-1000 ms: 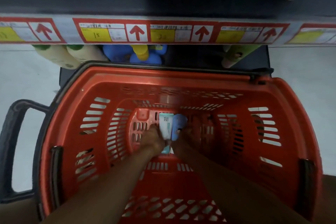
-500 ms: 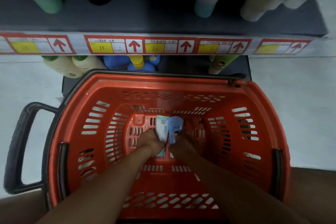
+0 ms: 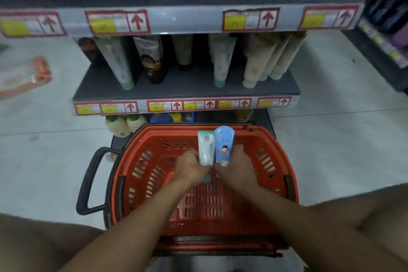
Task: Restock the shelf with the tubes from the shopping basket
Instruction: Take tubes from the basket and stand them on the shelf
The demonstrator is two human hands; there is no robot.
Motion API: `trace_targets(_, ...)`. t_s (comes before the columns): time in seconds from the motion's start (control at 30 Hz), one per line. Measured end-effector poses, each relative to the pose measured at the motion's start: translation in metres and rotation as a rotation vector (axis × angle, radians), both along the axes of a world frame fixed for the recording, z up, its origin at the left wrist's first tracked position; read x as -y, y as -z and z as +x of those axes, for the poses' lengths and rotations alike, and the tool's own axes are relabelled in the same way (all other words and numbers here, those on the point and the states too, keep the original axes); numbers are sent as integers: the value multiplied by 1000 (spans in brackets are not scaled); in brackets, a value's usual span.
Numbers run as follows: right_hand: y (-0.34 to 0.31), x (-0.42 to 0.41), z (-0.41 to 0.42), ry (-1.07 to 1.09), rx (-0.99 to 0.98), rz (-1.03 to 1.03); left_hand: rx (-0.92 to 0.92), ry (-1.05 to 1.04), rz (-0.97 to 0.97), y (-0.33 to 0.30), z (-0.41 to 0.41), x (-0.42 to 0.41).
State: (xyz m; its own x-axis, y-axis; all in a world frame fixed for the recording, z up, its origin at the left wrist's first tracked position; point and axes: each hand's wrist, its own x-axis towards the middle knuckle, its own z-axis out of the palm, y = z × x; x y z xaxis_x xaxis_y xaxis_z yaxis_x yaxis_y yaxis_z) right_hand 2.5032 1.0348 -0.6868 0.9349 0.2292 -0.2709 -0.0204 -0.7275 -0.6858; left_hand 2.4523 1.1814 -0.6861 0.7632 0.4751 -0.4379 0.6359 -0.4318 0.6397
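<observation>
Tubes are held side by side above the red shopping basket (image 3: 273, 161), upright and touching. Left hand (image 3: 192, 166) grips a white tube with teal markings (image 3: 205, 148); its teal cap shows below the fingers. Right hand (image 3: 236, 165) grips a light-blue tube (image 3: 223, 146) with a rounded top and a cartoon figure print. Grey shelf (image 3: 187, 91) beyond the basket carries standing tubes. Red-bordered price labels (image 3: 176, 106) show yellow fields and red up-arrows; their writing is unreadable.
</observation>
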Motion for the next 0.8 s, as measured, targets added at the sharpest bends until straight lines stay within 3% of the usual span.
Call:
trace_targets(0.43,-177,41,36,126,400,145,420,69,125,-183,21,30)
trace_targets(0.8,-299,70,119,209,626,223,719,131,168,-301,77,61)
